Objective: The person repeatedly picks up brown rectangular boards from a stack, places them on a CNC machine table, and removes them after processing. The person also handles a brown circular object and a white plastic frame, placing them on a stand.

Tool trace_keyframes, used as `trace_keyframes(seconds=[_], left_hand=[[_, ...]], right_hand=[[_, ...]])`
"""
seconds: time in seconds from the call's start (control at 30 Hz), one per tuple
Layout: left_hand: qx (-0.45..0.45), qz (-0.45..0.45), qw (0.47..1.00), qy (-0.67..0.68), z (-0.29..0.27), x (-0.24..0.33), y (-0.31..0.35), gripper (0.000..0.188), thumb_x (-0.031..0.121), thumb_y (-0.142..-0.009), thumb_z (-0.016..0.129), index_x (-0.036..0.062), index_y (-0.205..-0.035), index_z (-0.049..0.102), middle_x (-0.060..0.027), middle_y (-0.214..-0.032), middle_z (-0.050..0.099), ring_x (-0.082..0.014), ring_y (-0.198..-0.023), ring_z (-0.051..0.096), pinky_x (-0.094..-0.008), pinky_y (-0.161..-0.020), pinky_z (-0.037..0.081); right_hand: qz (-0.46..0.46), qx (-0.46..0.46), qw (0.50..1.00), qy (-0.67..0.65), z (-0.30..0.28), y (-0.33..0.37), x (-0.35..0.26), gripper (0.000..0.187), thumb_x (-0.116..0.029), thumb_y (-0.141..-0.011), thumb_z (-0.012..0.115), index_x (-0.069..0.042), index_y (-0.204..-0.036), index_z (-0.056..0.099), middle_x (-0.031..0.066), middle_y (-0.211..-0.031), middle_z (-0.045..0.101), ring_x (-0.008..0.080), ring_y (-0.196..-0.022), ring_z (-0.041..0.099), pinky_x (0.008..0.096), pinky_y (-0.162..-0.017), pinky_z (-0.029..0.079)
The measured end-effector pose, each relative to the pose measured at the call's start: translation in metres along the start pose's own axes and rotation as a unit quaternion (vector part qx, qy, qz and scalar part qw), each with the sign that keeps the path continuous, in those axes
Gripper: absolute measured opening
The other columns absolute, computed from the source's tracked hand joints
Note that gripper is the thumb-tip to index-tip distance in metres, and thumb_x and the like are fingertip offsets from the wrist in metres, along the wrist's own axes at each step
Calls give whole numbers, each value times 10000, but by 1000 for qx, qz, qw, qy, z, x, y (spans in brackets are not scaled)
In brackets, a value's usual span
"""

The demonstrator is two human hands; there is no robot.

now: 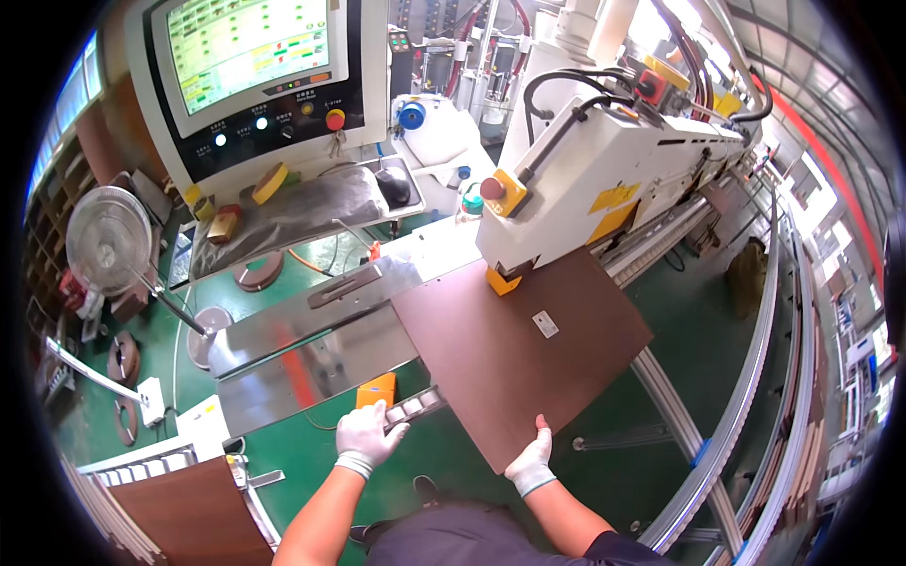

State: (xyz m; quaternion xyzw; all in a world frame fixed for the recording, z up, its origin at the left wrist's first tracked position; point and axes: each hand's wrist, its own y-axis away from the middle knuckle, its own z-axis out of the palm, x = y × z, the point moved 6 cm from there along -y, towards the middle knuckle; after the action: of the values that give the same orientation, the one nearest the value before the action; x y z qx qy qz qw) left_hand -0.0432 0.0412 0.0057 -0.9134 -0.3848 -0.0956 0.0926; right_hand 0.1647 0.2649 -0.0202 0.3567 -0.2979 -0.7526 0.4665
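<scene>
Presently: brown rectangular board [519, 349] partly under white machine head [585, 179] | I judge it stiff, fairly heavy; hold by edges | white-gloved right hand [531, 459] grips near corner, thumb atop | white-gloved left hand [363, 436] at silver roller strip [415, 407], grip unclear

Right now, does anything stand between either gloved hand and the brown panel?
For the right hand, nothing visible: its thumb lies on the near corner of the brown panel. For the left hand, yes: the short roller strip lies between it and the panel's left edge.
</scene>
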Motion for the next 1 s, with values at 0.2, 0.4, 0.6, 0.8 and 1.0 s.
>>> trace_keyframes(seconds=[0.2, 0.4, 0.6, 0.8, 1.0], left_hand=[[-3, -24, 999, -21, -20, -16, -1, 552, 570, -815, 681, 84, -1077, 666, -96, -875, 662, -294, -784, 648, -463, -711, 499], [-9, -10, 1000, 2, -12, -4, -10, 515, 569, -851, 653, 94, -1052, 657, -108, -905, 679, -307, -826, 660, -454, -737, 515], [-15, -16, 1000, -2, -24, -15, -8, 551, 565, -896, 612, 77, -1147, 657, -109, -935, 693, -283, -894, 687, -433, -803, 533], [13, -89, 995, 33, -22, -31, 92, 681, 503, -946, 539, 38, -1444, 532, -194, -1581, 417, -353, -1494, 338, -472, -1212, 279], [-262, -370, 879, 150, 39, -105, 342, 652, 497, -972, 505, 57, -1453, 531, -177, -1539, 481, -372, -1370, 509, -474, -1133, 409]], right_hand=[[-40, -1, 999, -1, -6, -45, -44, 582, -533, -926, 588, -140, -1356, 599, 78, -1396, 619, 338, -1241, 586, 530, -1056, 467], [-150, -114, 982, 26, -16, -78, -131, 601, -508, -970, 543, -106, -1415, 553, 111, -1436, 593, 360, -1274, 579, 539, -1078, 460], [-143, -133, 981, -18, -48, -118, -147, 415, -448, -995, 517, -134, -1228, 655, 96, -1215, 716, 301, -1071, 701, 486, -913, 578], [169, -147, 965, 134, -104, -105, 55, 375, -415, -1014, 508, -104, -1067, 712, 140, -1116, 746, 317, -958, 725, 473, -780, 604], [369, -243, 636, 633, -102, -17, 314, 498, -328, -1062, 461, -58, -1480, 470, 179, -1385, 612, 285, -1114, 666, 412, -918, 550]])
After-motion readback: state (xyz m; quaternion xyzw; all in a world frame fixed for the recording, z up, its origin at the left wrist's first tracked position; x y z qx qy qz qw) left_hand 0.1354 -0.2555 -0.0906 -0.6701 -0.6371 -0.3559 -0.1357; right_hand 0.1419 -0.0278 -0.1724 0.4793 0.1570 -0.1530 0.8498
